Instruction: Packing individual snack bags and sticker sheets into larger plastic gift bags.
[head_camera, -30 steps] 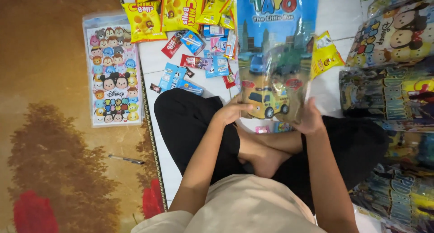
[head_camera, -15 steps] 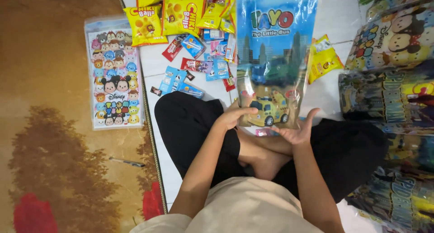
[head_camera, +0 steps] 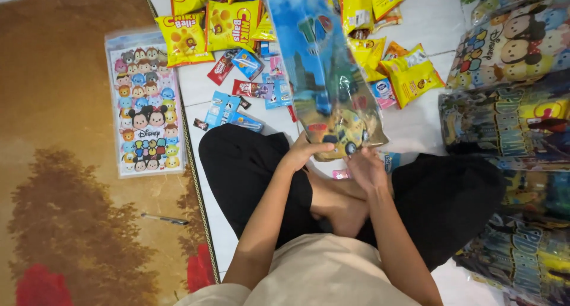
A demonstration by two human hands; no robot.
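A seated person's left hand (head_camera: 304, 153) curls its fingers closed on the lower left edge of a tall blue printed plastic gift bag (head_camera: 323, 74) with a yellow cartoon bus; the right hand (head_camera: 367, 166) pinches the bag's bottom edge, fingers bent together; the bag stands tilted above the crossed legs in black trousers (head_camera: 249, 169); beneath is a white tiled floor (head_camera: 427, 21), strewn with yellow snack packets (head_camera: 233, 25) and small blue sachets (head_camera: 225, 109); left, a brown patterned rug (head_camera: 65, 211) bears a flat cartoon-character bag (head_camera: 145, 104); right, stacked printed bags (head_camera: 510, 116).

blue cartoon-printed bag (head_camera: 323, 74), yellow snack packets (head_camera: 233, 24), brown tree-patterned rug (head_camera: 71, 181).
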